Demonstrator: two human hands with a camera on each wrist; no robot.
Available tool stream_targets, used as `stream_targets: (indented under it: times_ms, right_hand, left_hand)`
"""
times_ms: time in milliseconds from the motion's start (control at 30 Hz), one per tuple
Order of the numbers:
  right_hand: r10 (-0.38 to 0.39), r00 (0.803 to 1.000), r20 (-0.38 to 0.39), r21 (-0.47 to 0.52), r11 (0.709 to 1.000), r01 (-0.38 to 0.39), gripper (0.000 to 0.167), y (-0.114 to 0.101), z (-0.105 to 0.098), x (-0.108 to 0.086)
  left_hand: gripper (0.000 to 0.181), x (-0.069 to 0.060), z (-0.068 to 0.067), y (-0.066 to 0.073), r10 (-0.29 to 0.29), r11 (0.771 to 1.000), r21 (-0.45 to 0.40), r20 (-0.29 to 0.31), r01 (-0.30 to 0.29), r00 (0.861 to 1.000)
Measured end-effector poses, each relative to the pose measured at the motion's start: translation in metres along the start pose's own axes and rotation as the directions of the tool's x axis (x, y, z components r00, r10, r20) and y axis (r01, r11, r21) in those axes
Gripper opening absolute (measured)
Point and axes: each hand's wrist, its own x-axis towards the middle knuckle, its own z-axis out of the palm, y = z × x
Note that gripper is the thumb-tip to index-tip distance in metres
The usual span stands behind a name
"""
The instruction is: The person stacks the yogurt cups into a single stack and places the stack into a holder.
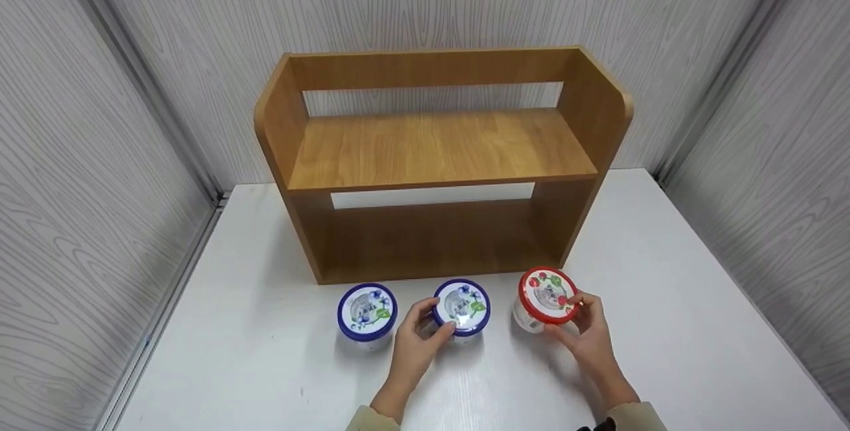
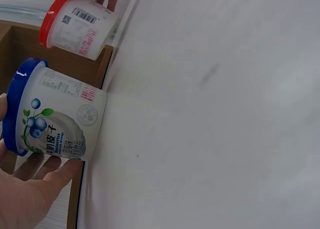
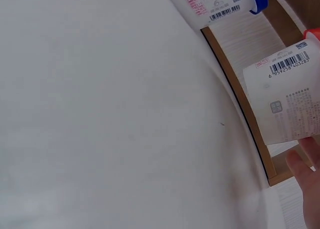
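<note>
Three white tubs stand in a row before a wooden shelf unit [image 1: 438, 152]. My left hand [image 1: 413, 350] holds the middle one, a blue-lidded blueberry yogurt tub [image 1: 463, 307], with thumb and fingers on opposite sides. In the left wrist view, the same tub [image 2: 62, 114] shows blueberries printed on its side. My right hand [image 1: 592, 338] grips the red-lidded tub [image 1: 548, 295] from its right side. A barcode faces the right wrist camera on this tub [image 3: 287, 94]. It looks slightly tilted; whether its base touches the table is unclear. Another blue-lidded tub [image 1: 367, 313] stands untouched left of my left hand.
The shelf unit has an upper board [image 1: 438, 145] and a lower board [image 1: 431, 238], both with raised side panels. It stands on a white table [image 1: 265, 351]. Grey wood-grained walls [image 1: 99, 152] enclose the table at the back and both sides.
</note>
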Motion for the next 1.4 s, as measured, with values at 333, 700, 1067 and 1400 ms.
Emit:
stream_targets:
  times_ms: [333,700,1067,1400]
  right_hand:
    - [-0.129,0.992,0.005,0.021,0.991,0.129,0.061,-0.03,0.009,0.001]
    - [-0.209,0.978,0.018,0.037,0.977,0.208,0.06,-0.068,0.019,-0.001]
    - [-0.252,0.967,0.04,0.053,0.967,0.25,0.061,-0.08,0.033,0.005]
    - [-0.294,0.95,0.1,0.06,0.955,0.29,0.06,-0.095,0.052,0.009]
  left_hand:
    - [0.051,0.008,0.0,-0.027,0.021,1.0,-0.024,-0.004,-0.021,1.0]
    - [0.054,0.011,0.0,-0.037,0.012,0.999,-0.041,-0.011,-0.013,1.0]
    - [0.049,0.003,0.001,-0.008,-0.027,0.998,-0.055,-0.002,0.027,1.0]
    - [0.049,0.001,0.0,-0.002,-0.016,1.0,-0.027,-0.014,0.015,1.0]
